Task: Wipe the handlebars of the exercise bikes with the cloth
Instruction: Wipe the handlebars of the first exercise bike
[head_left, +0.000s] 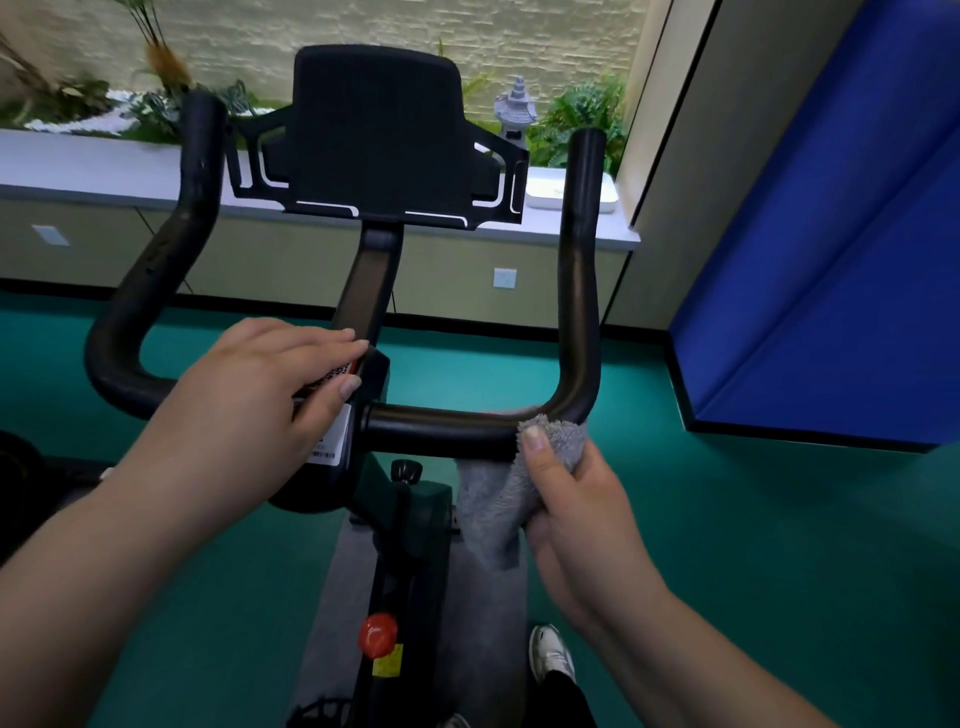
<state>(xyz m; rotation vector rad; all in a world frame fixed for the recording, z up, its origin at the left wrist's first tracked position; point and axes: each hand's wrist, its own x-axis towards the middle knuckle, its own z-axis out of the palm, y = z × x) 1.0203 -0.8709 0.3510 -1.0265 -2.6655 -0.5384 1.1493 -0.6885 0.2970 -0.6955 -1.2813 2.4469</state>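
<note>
No lettering is showing clearly enough to read anywhere. A white sticker with a barcode (328, 451) is sitting on the black centre clamp of the exercise bike's handlebar (363, 405), its print too small and half covered by the left hand (249, 395). A yellow label (388, 661) under the red round knob (378, 635) is staying blurred.

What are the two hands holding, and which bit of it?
The right hand grips the fluffy grey cloth by its top end, on the black handlebar. The left hand holds nothing.
</note>
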